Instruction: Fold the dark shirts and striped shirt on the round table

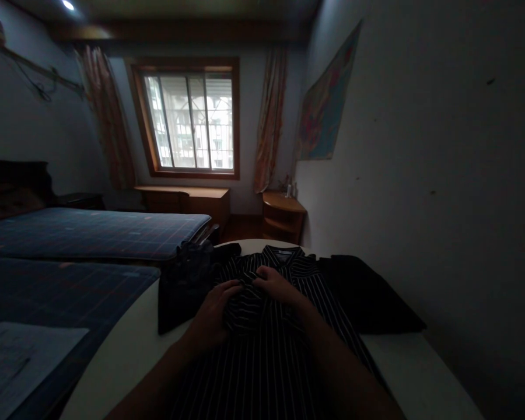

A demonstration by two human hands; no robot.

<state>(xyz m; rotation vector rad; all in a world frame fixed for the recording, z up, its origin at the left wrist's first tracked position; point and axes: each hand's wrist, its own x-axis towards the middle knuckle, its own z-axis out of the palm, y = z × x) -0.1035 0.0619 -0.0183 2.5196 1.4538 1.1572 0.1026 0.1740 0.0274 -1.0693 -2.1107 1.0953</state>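
A black shirt with thin white stripes lies spread on the pale table, its collar pointing away from me. Bunched striped fabric, perhaps a sleeve, is folded over the left side of the shirt's chest. My left hand grips that bunch from the left, fingers bent over it. From the right, my right hand pinches the same fabric near its upper end. My fingertips are partly lost in the dark cloth.
Dark folded cloth lies on the table at the right, and a dark crumpled garment at the left. Beds with blue plaid mattresses stand left, papers on the nearer one. A desk and corner shelf stand by the window.
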